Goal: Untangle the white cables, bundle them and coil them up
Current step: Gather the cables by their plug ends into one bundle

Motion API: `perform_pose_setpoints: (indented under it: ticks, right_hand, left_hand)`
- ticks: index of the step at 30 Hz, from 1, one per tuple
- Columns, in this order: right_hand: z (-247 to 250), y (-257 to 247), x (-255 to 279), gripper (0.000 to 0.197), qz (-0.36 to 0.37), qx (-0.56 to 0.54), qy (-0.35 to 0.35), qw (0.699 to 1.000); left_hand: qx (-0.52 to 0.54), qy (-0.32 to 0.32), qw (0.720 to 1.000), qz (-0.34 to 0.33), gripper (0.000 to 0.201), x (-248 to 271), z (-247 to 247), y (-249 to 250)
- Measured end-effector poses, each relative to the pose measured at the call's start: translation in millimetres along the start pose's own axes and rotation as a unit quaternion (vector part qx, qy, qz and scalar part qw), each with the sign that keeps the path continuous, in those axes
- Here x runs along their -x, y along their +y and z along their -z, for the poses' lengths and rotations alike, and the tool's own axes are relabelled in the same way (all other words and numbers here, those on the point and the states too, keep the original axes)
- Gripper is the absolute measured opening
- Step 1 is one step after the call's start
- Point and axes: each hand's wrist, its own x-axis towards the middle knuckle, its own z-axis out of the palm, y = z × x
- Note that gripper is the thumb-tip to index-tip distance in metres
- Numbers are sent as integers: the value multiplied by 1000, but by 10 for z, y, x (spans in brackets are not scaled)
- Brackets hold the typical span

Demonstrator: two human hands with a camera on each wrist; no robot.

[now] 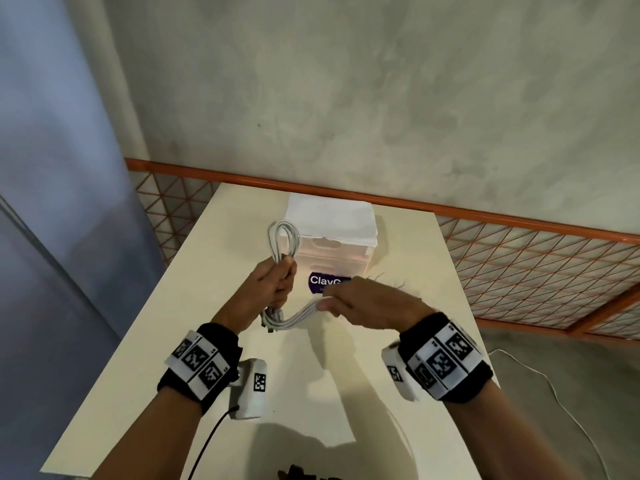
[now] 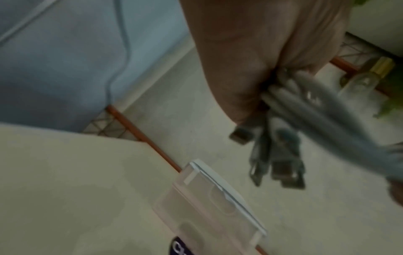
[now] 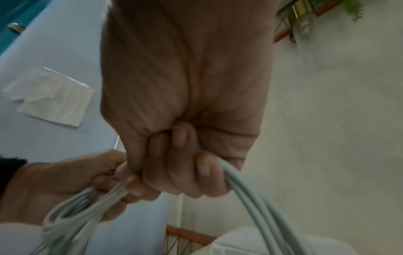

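Observation:
The white cables (image 1: 284, 237) are gathered into one bundle held above the white table (image 1: 180, 334). My left hand (image 1: 273, 282) grips the bundle upright in its fist, with a loop standing above the fist. Below the fist the strands (image 1: 299, 315) sweep right to my right hand (image 1: 341, 299), which pinches them in curled fingers. Several plug ends (image 2: 281, 165) hang under my left hand in the left wrist view. The right wrist view shows my right hand (image 3: 181, 169) curled round the cable strands (image 3: 250, 193), with the left hand (image 3: 65, 182) beside it.
A clear plastic drawer box (image 1: 332, 247) with white paper on top and a purple label (image 1: 327, 282) stands just behind my hands. An orange mesh fence (image 1: 519, 258) runs behind the table. A thin white wire (image 1: 561, 403) lies on the floor at right.

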Motion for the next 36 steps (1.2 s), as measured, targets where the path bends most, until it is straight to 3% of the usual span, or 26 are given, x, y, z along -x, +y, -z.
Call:
perform_pose_setpoints:
  ticks: [7, 12, 16, 20, 23, 27, 29, 31, 33, 36]
  right_hand:
    - [139, -97, -87, 26, -31, 70, 8, 997]
    - [192, -199, -145, 19, -23, 105, 41, 993]
    - [177, -106, -112, 27, -6, -11, 57, 998]
    - [225, 163, 55, 51, -44, -178, 68, 981]
    - [187, 218, 71, 49, -36, -215, 106, 970]
    - [179, 144, -52, 34, -25, -216, 169, 961]
    - [198, 142, -97, 37, -30, -211, 202, 956]
    - [224, 131, -124, 41, -31, -198, 224, 954]
    - [239, 104, -151, 33, -31, -180, 223, 958]
    - [225, 110, -183, 32, -33, -160, 235, 958]
  left_hand:
    - [-20, 21, 999, -29, 30, 9, -144, 86]
    - [-53, -45, 997, 22, 36, 74, -274, 134]
    - [-59, -64, 996, 7, 41, 108, -294, 136]
    - [20, -60, 996, 62, 34, 120, -166, 130]
    - [-4, -96, 992, 86, 35, 158, -219, 90]
    - [-29, -114, 985, 124, 64, 180, -418, 43]
    - [-17, -132, 982, 136, 71, 185, -461, 30]
    - [-30, -152, 981, 118, 57, 195, -495, 41]
    - [-75, -149, 980, 104, 38, 201, -525, 71]
    - [-103, -134, 977, 132, 37, 177, -538, 87]
